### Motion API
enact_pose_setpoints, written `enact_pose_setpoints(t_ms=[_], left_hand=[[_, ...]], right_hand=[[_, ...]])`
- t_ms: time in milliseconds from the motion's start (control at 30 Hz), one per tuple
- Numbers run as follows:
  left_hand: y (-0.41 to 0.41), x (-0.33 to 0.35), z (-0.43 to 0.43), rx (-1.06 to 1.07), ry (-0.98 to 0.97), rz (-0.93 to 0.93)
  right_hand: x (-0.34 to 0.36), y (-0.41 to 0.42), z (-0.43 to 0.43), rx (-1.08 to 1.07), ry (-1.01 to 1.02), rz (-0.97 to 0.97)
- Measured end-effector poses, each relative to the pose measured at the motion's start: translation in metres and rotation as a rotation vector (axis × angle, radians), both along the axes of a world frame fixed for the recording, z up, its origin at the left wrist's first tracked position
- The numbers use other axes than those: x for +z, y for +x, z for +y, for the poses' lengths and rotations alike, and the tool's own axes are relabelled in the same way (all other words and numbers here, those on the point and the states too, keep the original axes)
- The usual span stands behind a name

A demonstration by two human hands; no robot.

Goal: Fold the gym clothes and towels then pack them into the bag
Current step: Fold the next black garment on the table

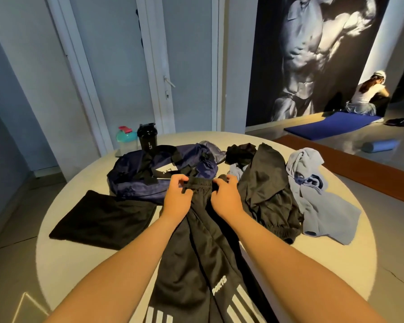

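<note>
Nearest to me, the black track pants run lengthwise up the middle of the round, pale surface, with the white-striped cuffs at the near edge and the waist farther off. The fabric looks thin, smooth and a little shiny. I judge it light, limp and apt to slide on itself, so the gathered elastic waistband is the firmest place to grip. That is where I have it: my left hand and right hand each have fingers curled, pinching the band at its two ends.

To the left lies a flat, matte black folded piece. Right of my hands is a crumpled black garment with ribbed cuffs, and beyond it a heap of soft pale blue cloth that looks thicker.

Just past the waistband sits the navy bag, slack nylon with black straps. At the far left edge stand a black shaker and a teal-lidded bottle.
</note>
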State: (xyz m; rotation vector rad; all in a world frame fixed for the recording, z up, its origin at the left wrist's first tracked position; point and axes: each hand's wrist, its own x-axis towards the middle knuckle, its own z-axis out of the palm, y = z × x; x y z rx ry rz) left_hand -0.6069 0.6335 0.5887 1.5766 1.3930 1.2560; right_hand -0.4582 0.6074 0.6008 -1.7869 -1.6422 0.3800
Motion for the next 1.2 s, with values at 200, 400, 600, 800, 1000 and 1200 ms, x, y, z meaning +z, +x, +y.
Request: enact_pose_setpoints(t_ms=[200,400,600,800,1000,1200], left_hand=[[0.012,-0.019,0.049,0.102,-0.026,0.060],[0.000,-0.032,0.016,-0.003,0.199,0.270],[-0.029,-0.040,-0.083,0.084,0.126,0.650],[-0.059,-0.054,-0.155,-0.133,-0.002,0.812],[-0.070,-0.062,-0.193,-0.217,-0.069,0.862],[-0.077,-0.055,-0.209,-0.053,-0.013,0.227]], right_hand=[[-0.015,-0.001,0.039,0.002,-0.051,-0.370],[-0.033,-0.005,0.010,0.156,-0.206,-0.251],[-0.024,-0.008,-0.068,0.035,-0.069,-0.207],[-0.019,0.001,-0.153,-0.096,-0.295,-0.332],[-0.017,-0.007,-0.192,-0.056,-0.276,-0.259],[0.016,-0.049,-0.206,0.215,-0.069,-0.150]])
